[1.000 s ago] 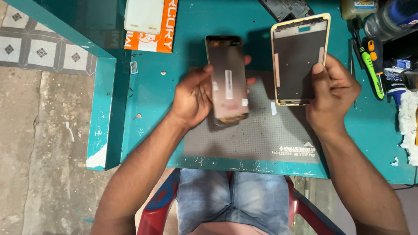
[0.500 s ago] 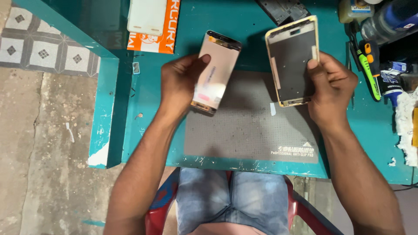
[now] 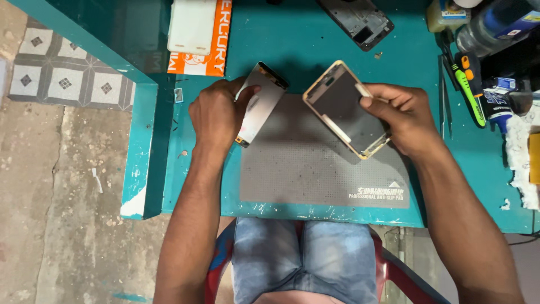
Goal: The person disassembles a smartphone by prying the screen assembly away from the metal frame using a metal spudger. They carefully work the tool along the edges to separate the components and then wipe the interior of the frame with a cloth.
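Observation:
My left hand (image 3: 215,112) grips a detached phone screen panel (image 3: 262,100), holding it tilted at the left edge of the grey mat (image 3: 315,169). My right hand (image 3: 400,115) holds a gold phone frame (image 3: 340,107) by its right side, inner face up and turned diagonally over the mat's upper right. The thumb of that hand rests on the frame's top edge. The two parts are apart, with a narrow gap between them.
A teal table (image 3: 292,39) carries an orange-and-white box (image 3: 201,35) at the back left and a dark phone chassis (image 3: 358,21) at the back. Tweezers (image 3: 444,95), a green-handled screwdriver (image 3: 469,84) and bottles (image 3: 495,28) crowd the right side. Tiled floor lies left.
My left hand has brought the screen panel down and left to the mat's edge. My right hand has turned the gold frame from upright to diagonal and lowered it toward the mat.

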